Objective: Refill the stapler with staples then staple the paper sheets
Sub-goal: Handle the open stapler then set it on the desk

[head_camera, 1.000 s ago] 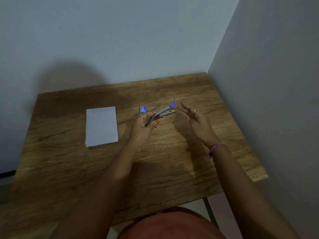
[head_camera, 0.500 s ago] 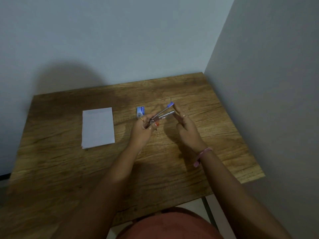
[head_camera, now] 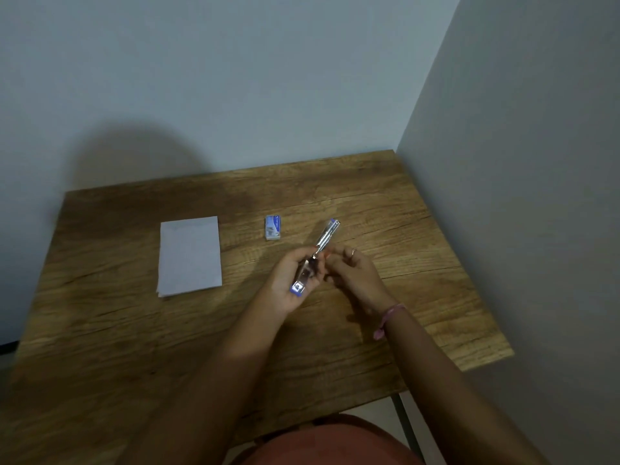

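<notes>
Both steps remain: my left hand [head_camera: 288, 283] grips the opened stapler [head_camera: 313, 256], right hand [head_camera: 352, 271] pinching near its hinge, staple box [head_camera: 273, 226] and sheets [head_camera: 190, 256] untouched.

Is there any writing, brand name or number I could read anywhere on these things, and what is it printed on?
No text can be read here.
Staple box: blue and white print on the lid, too small and blurred to read.
Stapler, held in the left hand: a small mark on its blue end, unreadable.
Paper sheets: no writing shows.
</notes>
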